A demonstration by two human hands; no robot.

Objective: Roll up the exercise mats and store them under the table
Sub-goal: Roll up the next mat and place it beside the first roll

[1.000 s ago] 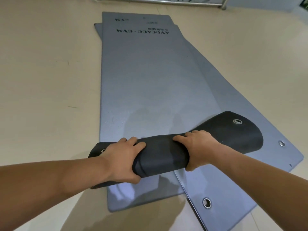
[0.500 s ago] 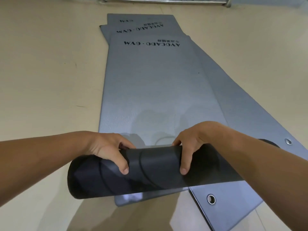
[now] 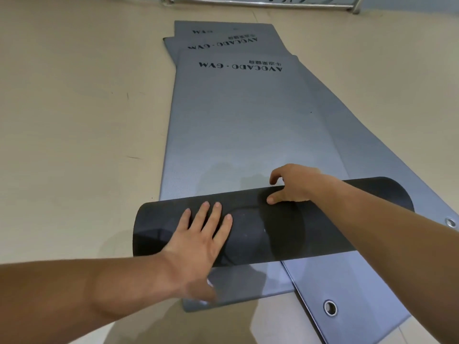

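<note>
Three grey exercise mats lie stacked and fanned on the floor. The top mat (image 3: 238, 125) carries upside-down black lettering at its far end. Its near end is curled into a dark roll (image 3: 323, 214) lying across the stack. My left hand (image 3: 201, 239) rests flat on the roll's left part, fingers spread. My right hand (image 3: 295, 184) lies over the roll's top edge, fingers loosely bent, thumb on the near side. A second mat (image 3: 347, 289) with metal eyelets angles out to the right beneath, and the third mat (image 3: 198, 27) shows only its far end.
Beige floor (image 3: 74, 120) surrounds the mats on all sides. A metal rail (image 3: 260, 2) runs along the far edge of the view. No table is in view.
The roll has turned forward, up the mat, and grown thicker. Both hands have let go of their grip on it; my left hand now lies flat on top.
</note>
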